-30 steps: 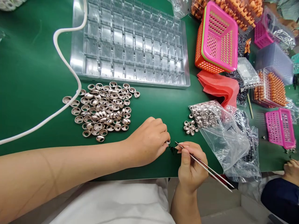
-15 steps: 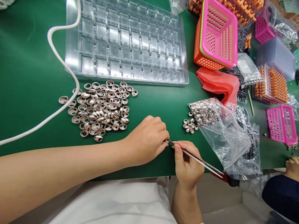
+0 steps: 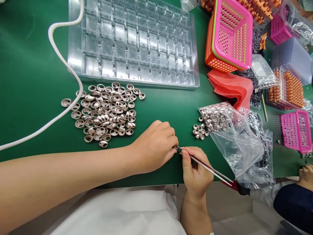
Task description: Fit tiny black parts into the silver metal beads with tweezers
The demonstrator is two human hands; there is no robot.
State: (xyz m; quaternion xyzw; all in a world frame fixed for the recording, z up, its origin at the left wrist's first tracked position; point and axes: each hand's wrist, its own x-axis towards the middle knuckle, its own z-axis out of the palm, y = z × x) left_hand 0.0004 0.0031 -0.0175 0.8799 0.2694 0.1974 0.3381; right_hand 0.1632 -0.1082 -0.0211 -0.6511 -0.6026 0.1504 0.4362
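Observation:
My left hand [image 3: 158, 145] is closed, its fingertips pinching a small metal piece that is mostly hidden behind them. In my right hand [image 3: 197, 166] is a pair of tweezers [image 3: 211, 169], gripped between thumb and fingers. The tweezers' tips reach to the left fingertips, at the small piece. Left of my hands lies a pile of silvery oval metal rings with holes [image 3: 105, 114]. To the right is a little heap of smaller metal parts [image 3: 199, 131], beside a clear plastic bag [image 3: 234, 147] that holds more of them.
A clear compartment tray [image 3: 134, 45] lies behind the rings, and a white cable [image 3: 63, 60] crosses at left. Stacked plastic baskets [image 3: 247, 42], red cloth [image 3: 231, 88] and a pink basket [image 3: 297, 130] stand right. Another person's hand [image 3: 306, 174] shows at the right edge.
Both hands stay almost in place. The small metal piece at the left fingertips shows less than before. The view has shifted slightly.

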